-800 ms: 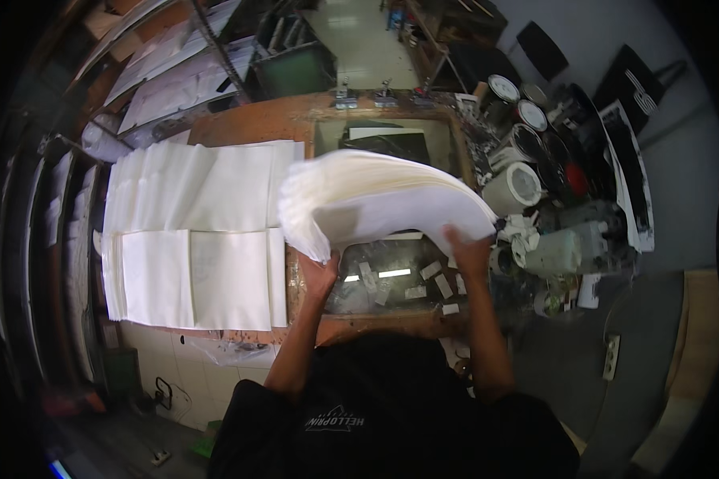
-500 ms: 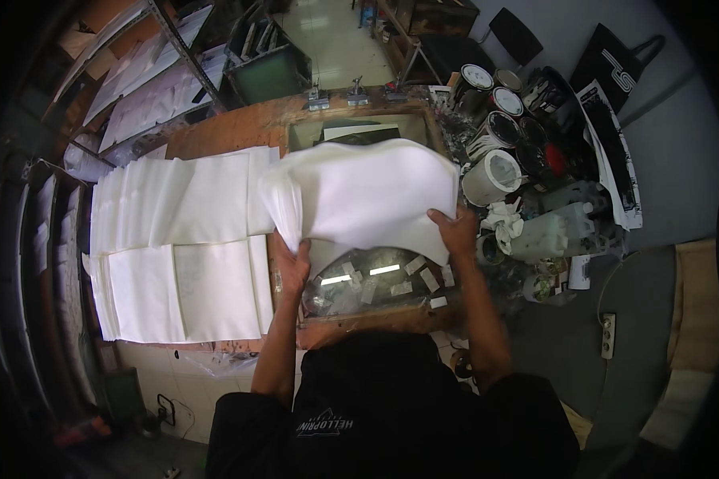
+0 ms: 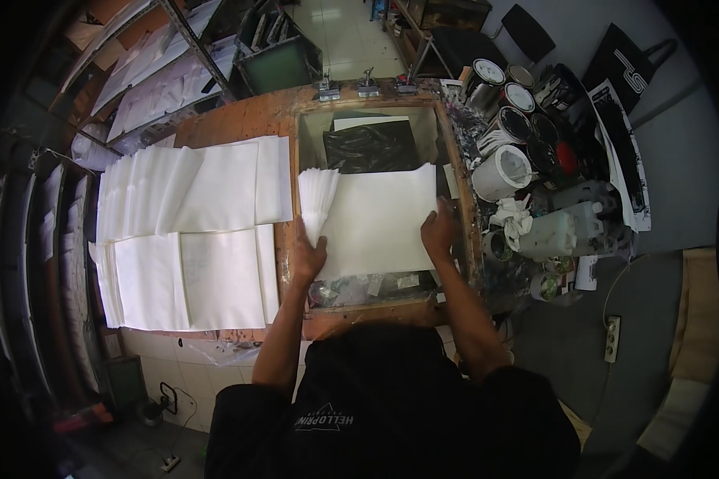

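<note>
A stack of white fabric sheets (image 3: 379, 215) lies over the glass-topped wooden frame in front of me, its layers fanned along the left side. My left hand (image 3: 309, 254) is closed on the stack's lower left edge, thumb on top. At the right edge, my right hand (image 3: 438, 231) grips the sheets with curled fingers; its fingertips are partly hidden. Above the stack, a dark, shiny plastic piece (image 3: 367, 146) lies inside the wooden frame (image 3: 447, 136). More white sheets (image 3: 220, 275) lie in two overlapping rows to the left of my left hand.
Metal clamps (image 3: 367, 84) line the frame's far edge. Crowded at the right are paint cans (image 3: 513, 126), a white bucket (image 3: 499, 174) and a translucent jerrycan (image 3: 555, 230). A metal shelf (image 3: 196, 48) stands at the far left. A power strip (image 3: 612, 339) hangs at the lower right.
The stack, bowed and raised before, has come down flatter over the frame. Both hands moved with it, and the dark plastic piece behind it is more exposed.
</note>
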`<control>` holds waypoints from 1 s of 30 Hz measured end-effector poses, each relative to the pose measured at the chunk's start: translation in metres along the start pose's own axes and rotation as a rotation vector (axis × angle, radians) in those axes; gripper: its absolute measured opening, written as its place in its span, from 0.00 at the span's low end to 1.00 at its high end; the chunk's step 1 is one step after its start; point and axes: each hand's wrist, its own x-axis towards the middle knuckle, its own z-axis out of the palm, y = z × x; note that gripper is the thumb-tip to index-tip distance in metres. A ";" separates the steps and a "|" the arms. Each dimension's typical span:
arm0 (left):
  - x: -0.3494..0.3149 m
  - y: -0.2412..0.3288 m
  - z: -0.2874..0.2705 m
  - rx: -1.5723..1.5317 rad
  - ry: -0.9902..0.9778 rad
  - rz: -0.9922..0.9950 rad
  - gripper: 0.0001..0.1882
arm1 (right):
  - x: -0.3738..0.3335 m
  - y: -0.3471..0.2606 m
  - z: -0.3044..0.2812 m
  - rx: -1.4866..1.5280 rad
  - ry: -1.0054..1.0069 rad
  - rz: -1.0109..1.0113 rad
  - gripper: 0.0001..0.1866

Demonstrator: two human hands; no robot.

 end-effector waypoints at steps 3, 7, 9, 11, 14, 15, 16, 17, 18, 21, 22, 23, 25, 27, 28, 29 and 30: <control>-0.006 0.038 -0.011 -0.088 0.068 0.057 0.41 | -0.006 -0.034 -0.028 0.299 0.054 0.031 0.19; -0.031 0.068 -0.025 -0.425 0.307 0.169 0.42 | -0.010 -0.059 -0.085 0.811 0.108 0.267 0.21; -0.041 0.067 -0.029 -0.521 0.273 0.083 0.43 | -0.011 -0.052 -0.087 0.970 0.107 0.114 0.23; -0.045 0.050 -0.025 -0.446 0.128 -0.060 0.44 | -0.009 -0.046 -0.080 1.014 0.074 0.040 0.26; -0.023 0.027 -0.003 -0.286 0.157 0.002 0.36 | 0.005 -0.026 -0.052 0.807 -0.016 0.102 0.25; -0.011 0.027 0.000 -0.253 0.179 0.044 0.34 | 0.012 -0.017 -0.047 0.803 -0.028 0.032 0.23; -0.001 0.035 -0.002 -0.438 0.213 0.026 0.26 | 0.019 -0.011 -0.045 0.801 -0.044 -0.036 0.20; 0.005 0.039 -0.002 -0.460 0.233 0.034 0.25 | 0.022 -0.006 -0.042 0.797 -0.060 -0.104 0.18; 0.007 0.035 -0.004 -0.474 0.270 0.029 0.24 | 0.018 -0.025 -0.048 1.071 -0.064 -0.092 0.15; -0.004 0.031 -0.002 -0.571 0.304 0.048 0.24 | 0.005 -0.041 -0.071 0.806 0.085 -0.134 0.13; -0.014 0.030 -0.001 -0.608 0.300 0.062 0.24 | 0.001 -0.032 -0.074 0.777 0.027 0.026 0.16; -0.019 0.028 -0.001 -0.645 0.296 0.076 0.24 | -0.002 -0.029 -0.066 0.791 0.030 0.040 0.16; -0.023 0.012 0.002 -0.557 0.159 -0.042 0.29 | -0.009 -0.022 -0.055 0.802 0.042 0.090 0.14; -0.016 0.005 0.008 -0.636 0.075 -0.204 0.31 | -0.001 -0.010 -0.043 0.700 0.009 0.065 0.13; -0.010 0.023 0.000 -0.631 0.104 -0.186 0.32 | 0.005 0.002 -0.042 0.592 -0.020 0.020 0.13; -0.003 0.029 -0.003 -0.651 0.070 -0.207 0.32 | 0.013 0.015 -0.042 0.484 -0.051 -0.023 0.13; 0.005 0.025 -0.014 -0.663 0.055 -0.232 0.31 | 0.023 0.009 -0.045 0.474 -0.091 -0.075 0.12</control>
